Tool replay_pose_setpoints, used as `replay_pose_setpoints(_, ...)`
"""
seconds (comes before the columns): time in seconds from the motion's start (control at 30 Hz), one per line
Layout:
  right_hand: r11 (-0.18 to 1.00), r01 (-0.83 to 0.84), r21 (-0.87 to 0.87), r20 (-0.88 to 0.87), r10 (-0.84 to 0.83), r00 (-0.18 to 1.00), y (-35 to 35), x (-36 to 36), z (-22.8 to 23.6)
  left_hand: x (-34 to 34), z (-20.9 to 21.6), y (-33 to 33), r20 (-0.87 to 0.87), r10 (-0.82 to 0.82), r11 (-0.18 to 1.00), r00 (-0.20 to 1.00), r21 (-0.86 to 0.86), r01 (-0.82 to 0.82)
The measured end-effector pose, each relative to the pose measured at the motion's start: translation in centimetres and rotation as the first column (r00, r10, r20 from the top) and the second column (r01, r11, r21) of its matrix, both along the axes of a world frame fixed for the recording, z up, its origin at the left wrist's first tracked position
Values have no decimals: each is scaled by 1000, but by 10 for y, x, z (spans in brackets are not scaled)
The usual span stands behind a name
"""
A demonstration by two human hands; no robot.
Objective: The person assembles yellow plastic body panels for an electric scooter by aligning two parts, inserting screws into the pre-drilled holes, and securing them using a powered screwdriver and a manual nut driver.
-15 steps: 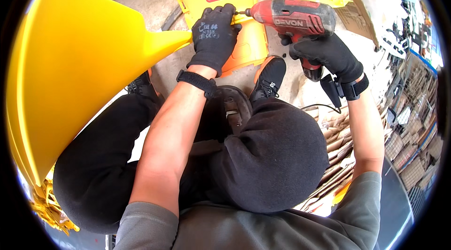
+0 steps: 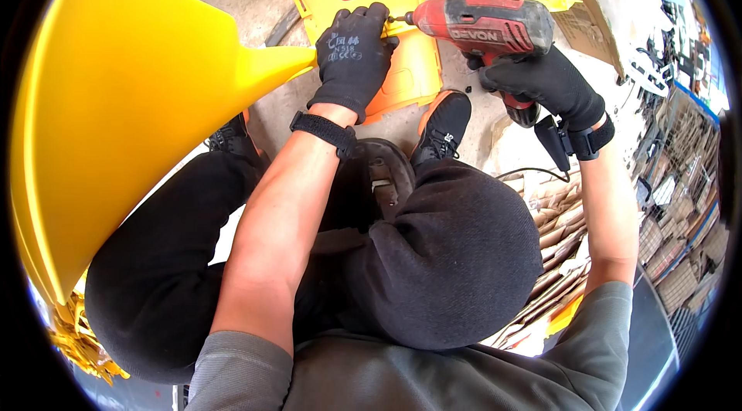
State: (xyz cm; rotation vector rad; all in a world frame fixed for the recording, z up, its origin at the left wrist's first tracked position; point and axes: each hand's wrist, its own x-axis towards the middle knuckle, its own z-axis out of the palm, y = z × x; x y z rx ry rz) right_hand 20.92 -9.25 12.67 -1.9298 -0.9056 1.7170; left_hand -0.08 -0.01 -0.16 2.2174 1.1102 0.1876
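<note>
Your left hand (image 2: 354, 56) curls closed round narrow end of yellow plastic piece (image 2: 139, 102); broad body spreads left of that hand. Your right hand (image 2: 545, 86) wraps grip of red-and-black power driver (image 2: 487, 23); trigger squeeze, cannot tell. Bit (image 2: 400, 18) ends just beside left fingertips; whether seated, cannot tell. Hold bit square, press steadily, brace piece firmly, mind glove near bit. Orange plastic panel (image 2: 413, 71) lies beyond left hand.
</note>
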Motion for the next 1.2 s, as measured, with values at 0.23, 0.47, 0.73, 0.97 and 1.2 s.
replay_pose_setpoints(0.23,959,-282,-37,263,282,923,29,0,14,-3,-4,-2,50,-14,999,999,41,12)
replay_pose_setpoints(0.47,839,-533,-106,352,533,769,61,6,19,-1,-5,-3,47,0,997,999,72,-4)
replay_pose_setpoints(0.73,808,-585,-66,346,569,746,68,10,16,-2,-9,-4,92,1,994,996,109,-11)
replay_pose_setpoints(0.97,814,-556,-165,331,577,747,73,5,21,-2,-9,-4,84,9,994,996,109,-18)
replay_pose_setpoints(1.2,789,-602,-120,315,605,731,80,4,11,-7,-9,-2,12,31,997,999,64,-31)
